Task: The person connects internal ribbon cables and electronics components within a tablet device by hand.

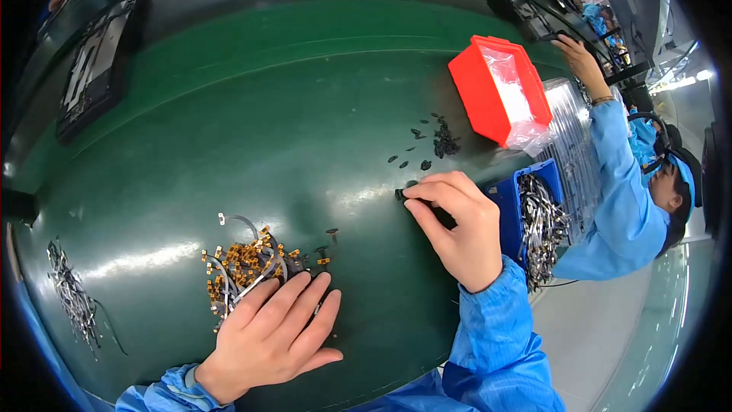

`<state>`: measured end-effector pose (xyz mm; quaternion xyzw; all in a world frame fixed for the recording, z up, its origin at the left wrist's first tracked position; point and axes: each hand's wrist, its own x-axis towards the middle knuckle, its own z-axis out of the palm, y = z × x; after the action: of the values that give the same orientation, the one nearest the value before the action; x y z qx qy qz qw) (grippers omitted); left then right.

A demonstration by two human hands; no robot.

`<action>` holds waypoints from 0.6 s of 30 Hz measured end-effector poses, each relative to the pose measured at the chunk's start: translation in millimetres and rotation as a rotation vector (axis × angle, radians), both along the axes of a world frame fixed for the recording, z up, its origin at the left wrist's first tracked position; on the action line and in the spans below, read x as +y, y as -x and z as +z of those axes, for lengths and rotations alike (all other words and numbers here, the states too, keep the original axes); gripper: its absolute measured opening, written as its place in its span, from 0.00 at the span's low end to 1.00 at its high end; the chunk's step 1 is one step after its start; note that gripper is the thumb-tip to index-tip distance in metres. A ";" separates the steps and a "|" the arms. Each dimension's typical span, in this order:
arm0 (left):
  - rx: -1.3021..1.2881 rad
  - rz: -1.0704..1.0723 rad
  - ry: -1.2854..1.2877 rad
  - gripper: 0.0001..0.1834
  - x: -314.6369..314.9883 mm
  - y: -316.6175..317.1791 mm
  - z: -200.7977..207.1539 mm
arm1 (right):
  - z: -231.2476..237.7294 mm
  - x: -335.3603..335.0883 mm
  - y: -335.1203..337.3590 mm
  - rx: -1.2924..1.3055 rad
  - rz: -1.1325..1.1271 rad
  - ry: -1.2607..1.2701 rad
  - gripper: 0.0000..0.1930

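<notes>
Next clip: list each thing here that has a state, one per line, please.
left hand: flat, fingers spread beside gold-tipped connector pile
right hand: fingertips pinching a small black part
red bin: tilted, clear bag liner inside
blue bin: full of metal strips

We see a red plastic bin [499,88] at 2 o'clock, tilted, lined with a clear plastic bag [512,95]. A blue bin [509,206] at 3 o'clock holds metal parts. No labels, signs or screens.
</notes>
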<state>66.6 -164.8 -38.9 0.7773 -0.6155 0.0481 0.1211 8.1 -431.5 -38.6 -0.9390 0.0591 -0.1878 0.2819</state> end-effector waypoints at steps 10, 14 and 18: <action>0.006 0.011 0.000 0.28 -0.6 0.3 0.1 | 5.3 11.2 4.8 0.149 0.159 -0.052 0.05; -0.002 0.019 0.006 0.28 0.3 1.5 1.9 | -0.1 14.3 2.2 0.074 0.070 -0.124 0.06; 0.001 0.033 -0.008 0.28 1.2 1.0 0.4 | 9.2 9.0 0.5 0.016 0.014 -0.147 0.08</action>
<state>65.6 -163.7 -38.5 0.7877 -0.6029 0.0472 0.1176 7.7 -422.5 -29.4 -0.9176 0.0682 -0.1735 0.3511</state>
